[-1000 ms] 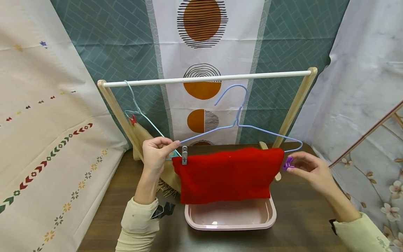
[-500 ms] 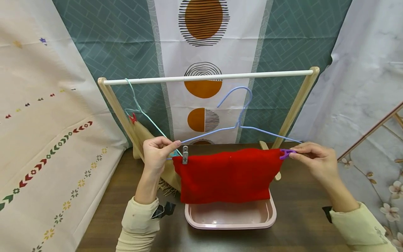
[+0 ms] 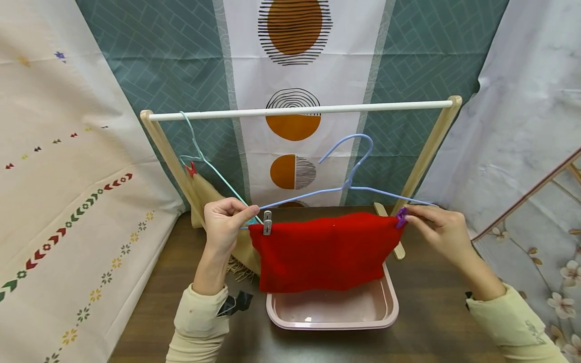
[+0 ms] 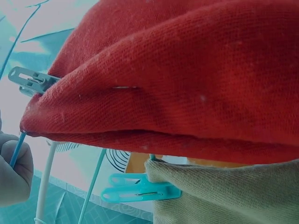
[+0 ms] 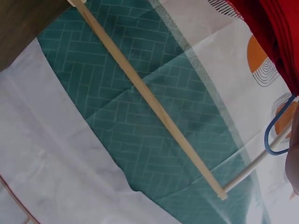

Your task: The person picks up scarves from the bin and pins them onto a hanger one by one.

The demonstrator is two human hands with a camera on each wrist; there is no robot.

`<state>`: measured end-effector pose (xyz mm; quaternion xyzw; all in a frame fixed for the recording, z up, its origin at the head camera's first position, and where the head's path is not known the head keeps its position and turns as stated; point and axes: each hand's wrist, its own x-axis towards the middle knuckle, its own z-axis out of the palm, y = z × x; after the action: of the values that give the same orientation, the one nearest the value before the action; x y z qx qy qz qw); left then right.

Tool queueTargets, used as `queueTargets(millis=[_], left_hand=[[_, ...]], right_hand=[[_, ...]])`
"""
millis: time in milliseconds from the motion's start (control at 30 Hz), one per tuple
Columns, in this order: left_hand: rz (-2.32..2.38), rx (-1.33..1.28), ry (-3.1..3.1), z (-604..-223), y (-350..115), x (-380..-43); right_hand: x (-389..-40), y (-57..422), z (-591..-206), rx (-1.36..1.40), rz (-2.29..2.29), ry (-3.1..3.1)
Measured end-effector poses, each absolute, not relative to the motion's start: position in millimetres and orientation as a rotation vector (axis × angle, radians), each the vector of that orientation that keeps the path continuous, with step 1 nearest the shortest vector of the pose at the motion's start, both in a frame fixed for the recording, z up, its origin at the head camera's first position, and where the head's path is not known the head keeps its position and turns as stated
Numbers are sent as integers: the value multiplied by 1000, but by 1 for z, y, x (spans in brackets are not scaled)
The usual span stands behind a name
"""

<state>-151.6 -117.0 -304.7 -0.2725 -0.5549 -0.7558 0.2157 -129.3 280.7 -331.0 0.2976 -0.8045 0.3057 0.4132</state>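
A red cloth (image 3: 324, 254) hangs folded over the lower bar of a blue hanger (image 3: 313, 193). The hanger's left end is gripped by my left hand (image 3: 225, 222), thumb on the wire. Beside that hand a grey clothespin (image 3: 267, 223) clips the cloth's top left corner. At the opposite corner my right hand (image 3: 439, 229) pinches a purple clothespin (image 3: 401, 218), which sits at the cloth's top edge. In the left wrist view the grey clothespin (image 4: 33, 81) bites into the red fold. Only a sliver of the right hand (image 5: 293, 156) shows in the right wrist view.
A rack with a white rail (image 3: 299, 110) stands behind. On its left, a mint hanger (image 3: 218, 174) carries a tan cloth (image 3: 204, 194) with a red clothespin (image 3: 191, 169) and a turquoise clothespin (image 4: 140, 187). Below the red cloth sits a pink basin (image 3: 333, 325).
My right hand has brought the purple clothespin leftward onto the cloth's top right corner. The hanger's hook has tipped right and downward. My left hand keeps its grip.
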Motion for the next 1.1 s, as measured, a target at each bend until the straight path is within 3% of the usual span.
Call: queueTargets(millis=[500, 800, 1100], left_hand=[[-2087, -716, -1578, -307, -117, -154], [-2070, -687, -1628, -306, -118, -154], [-2026, -797, -1737, -303, -120, -153]], right_hand=[[-118, 261, -307, 643, 799, -1707], [-129, 269, -311, 832, 911, -1823], [-121, 264, -302, 818, 992, -1743]])
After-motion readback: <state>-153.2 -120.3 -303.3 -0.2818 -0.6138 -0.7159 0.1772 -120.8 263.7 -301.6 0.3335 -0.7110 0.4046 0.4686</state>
